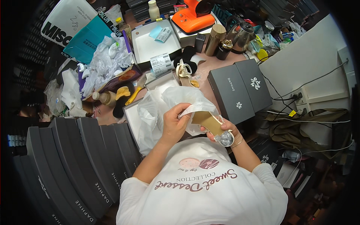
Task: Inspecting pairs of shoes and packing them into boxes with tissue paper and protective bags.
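Pinching the white wrapper [180,96] with left hand [174,123], gripping the beaded sandal [207,120] with right hand [233,134] by the near edge of the desk [202,73]; seemingly wrapping or unwrapping, probably needing a steady right grip.

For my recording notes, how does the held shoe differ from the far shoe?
The held shoe is in the right hand; no hand touches the far shoe. The held shoe turns a broad tan sole toward the camera, with a clear piece, apparently the heel, while the far shoe shows white straps. Both have tan surfaces.
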The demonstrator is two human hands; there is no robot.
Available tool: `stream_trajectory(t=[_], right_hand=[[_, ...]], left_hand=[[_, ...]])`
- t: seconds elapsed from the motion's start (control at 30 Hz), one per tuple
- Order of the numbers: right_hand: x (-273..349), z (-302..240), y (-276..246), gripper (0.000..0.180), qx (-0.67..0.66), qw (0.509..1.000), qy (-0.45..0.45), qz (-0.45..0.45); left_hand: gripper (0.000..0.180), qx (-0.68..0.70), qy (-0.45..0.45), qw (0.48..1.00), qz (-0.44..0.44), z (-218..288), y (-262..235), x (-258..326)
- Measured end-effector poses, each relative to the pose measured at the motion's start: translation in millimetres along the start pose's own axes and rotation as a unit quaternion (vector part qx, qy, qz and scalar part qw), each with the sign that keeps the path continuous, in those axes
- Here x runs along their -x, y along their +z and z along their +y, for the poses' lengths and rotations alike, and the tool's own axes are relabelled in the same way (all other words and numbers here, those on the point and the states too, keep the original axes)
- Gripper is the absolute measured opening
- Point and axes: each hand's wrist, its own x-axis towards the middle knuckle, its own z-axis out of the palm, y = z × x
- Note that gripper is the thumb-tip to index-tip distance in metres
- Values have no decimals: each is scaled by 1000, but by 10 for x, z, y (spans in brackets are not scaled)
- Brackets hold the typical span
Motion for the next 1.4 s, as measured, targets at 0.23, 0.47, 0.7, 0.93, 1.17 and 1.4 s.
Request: stream_trajectory(t=[0.23,0.47,0.7,0.93,1.17,1.4], right_hand=[[-243,180,414,40,-79,946,-109,294],[-468,216,190,44,273,918,-247,149],[-574,-63,261,48,299,920,-227,112],[-996,-228,146,52,273,929,-220,117],[-758,-143,362,57,272,935,-202,102],[-1194,216,299,61,322,924,-192,77]], left_hand=[[38,-178,300,934,-79,282,150,134],[40,-135,420,885,-150,55,418,220],[34,-102,443,867,-207,170,605,401],[32,-109,271,897,-332,40,547,485],[77,166,11,979,121,-6,28,298],[54,575,-254,767,126,-503,-159,49]])
